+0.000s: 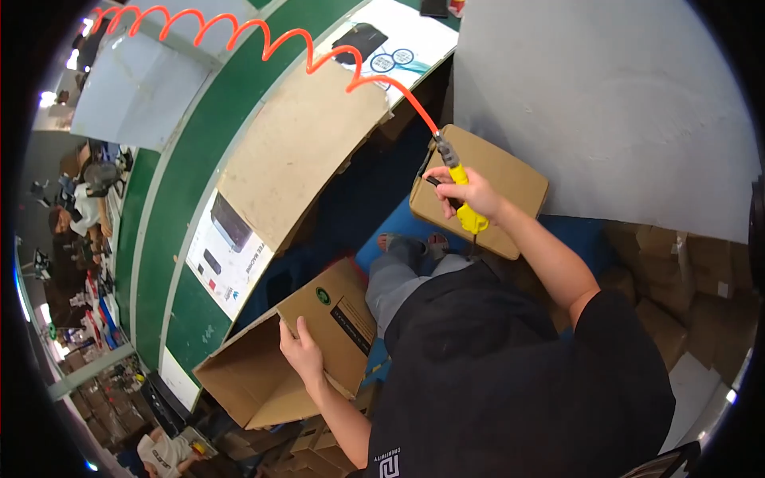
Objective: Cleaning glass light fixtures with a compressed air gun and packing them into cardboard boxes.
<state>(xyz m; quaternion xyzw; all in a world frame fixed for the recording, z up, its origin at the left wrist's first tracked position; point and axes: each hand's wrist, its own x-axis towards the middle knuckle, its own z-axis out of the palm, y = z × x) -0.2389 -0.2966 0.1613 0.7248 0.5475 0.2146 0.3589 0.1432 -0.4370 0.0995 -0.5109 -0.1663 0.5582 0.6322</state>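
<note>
Left hand (303, 349) clamped on the edge of an open cardboard box (271, 362), tipped on its side below the green surface (199, 159). Right hand (470, 191) closed around a yellow air tool (466, 209) on a coiled orange hose (239, 32), over a smaller brown box (510, 179) beside the grey surface (606, 103).

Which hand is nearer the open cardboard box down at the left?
Left. The left hand grips the open cardboard box by its side panel. The right hand is away to the upper right, holding a yellow air tool.
</note>
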